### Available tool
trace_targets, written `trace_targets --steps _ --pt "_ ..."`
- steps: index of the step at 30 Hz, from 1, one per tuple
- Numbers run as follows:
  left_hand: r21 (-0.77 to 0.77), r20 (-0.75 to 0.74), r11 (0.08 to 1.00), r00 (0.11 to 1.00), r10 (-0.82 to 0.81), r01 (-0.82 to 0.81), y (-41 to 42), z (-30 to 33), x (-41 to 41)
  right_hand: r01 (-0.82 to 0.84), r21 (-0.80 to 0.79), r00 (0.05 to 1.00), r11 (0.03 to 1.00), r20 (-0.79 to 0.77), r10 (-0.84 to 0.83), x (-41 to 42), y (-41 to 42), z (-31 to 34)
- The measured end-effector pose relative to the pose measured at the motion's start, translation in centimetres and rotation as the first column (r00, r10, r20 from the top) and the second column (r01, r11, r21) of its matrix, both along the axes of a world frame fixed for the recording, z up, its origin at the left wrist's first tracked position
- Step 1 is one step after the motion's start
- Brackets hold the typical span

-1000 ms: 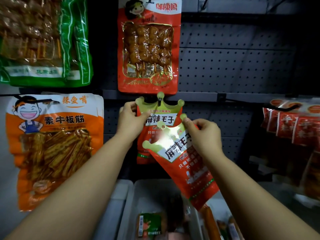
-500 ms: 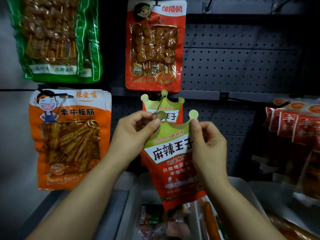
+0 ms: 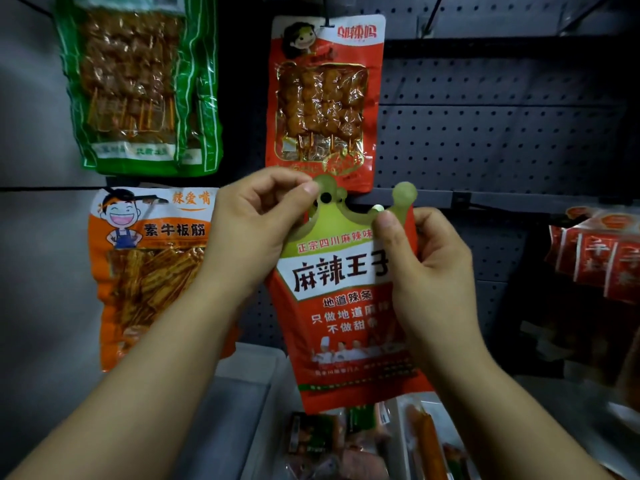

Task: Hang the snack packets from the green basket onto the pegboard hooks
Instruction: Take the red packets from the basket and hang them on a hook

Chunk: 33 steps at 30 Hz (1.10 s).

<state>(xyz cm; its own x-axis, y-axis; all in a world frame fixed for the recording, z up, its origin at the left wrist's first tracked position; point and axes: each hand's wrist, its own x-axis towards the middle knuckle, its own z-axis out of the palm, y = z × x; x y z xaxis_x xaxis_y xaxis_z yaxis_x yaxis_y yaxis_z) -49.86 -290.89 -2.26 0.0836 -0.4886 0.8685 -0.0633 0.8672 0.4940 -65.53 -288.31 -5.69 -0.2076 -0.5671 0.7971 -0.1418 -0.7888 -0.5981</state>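
A red snack packet (image 3: 346, 327) with a green crown-shaped top and a round hang hole is held upright against the dark pegboard (image 3: 485, 126). My left hand (image 3: 252, 230) pinches the crown's top left next to the hole. My right hand (image 3: 426, 268) grips the packet's right edge, thumb on the front below the right crown tip. The hook behind the hole and the packet hanging there earlier are hidden. At the bottom lies a pale container (image 3: 263, 393) with several more packets (image 3: 332, 445).
On the board hang a green skewer packet (image 3: 138, 84), a red skewer packet (image 3: 325, 98) and an orange packet (image 3: 149, 265) at the left. A row of red packets (image 3: 602, 258) hangs at the right. Bare pegboard lies at the upper right.
The packet went from tilted to upright and rose in front of the hanging one of the same kind. My left hand moved onto its crown top; my right hand kept its hold.
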Motion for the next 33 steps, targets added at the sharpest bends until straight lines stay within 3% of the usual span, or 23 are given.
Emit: trace_targets --steps 12,16,19,27,31,33 --pt "0.173 0.058 0.984 0.998 0.032 -0.042 -3.8 -0.8 -0.1 0.029 0.263 0.999 0.964 -0.051 -0.016 -0.7 -3.5 -1.8" --pt "0.269 -0.027 0.960 0.997 -0.076 0.081 -5.2 -3.1 0.3 0.116 0.302 0.989 0.946 -0.123 -0.082 -1.1 -5.2 -2.4" --pt "0.351 0.009 0.931 0.994 -0.109 0.099 -7.0 -5.6 0.2 0.205 0.332 0.973 0.921 -0.169 -0.156 -1.2 -7.0 -1.9" --pt "0.461 0.105 0.883 0.993 0.045 -0.089 -13.2 -5.6 -1.4 0.454 0.341 0.883 0.823 -0.295 -0.365 -1.7 -12.3 -0.6" --pt "0.367 0.201 0.872 0.943 0.264 -0.322 -15.7 -5.5 -2.0 0.523 0.359 0.849 0.773 -0.301 -0.434 -2.0 -14.7 -0.3" --pt "0.323 0.218 0.875 0.928 0.302 -0.361 -16.7 -5.9 -2.1 0.533 0.373 0.844 0.759 -0.294 -0.448 -2.0 -15.8 -0.4"
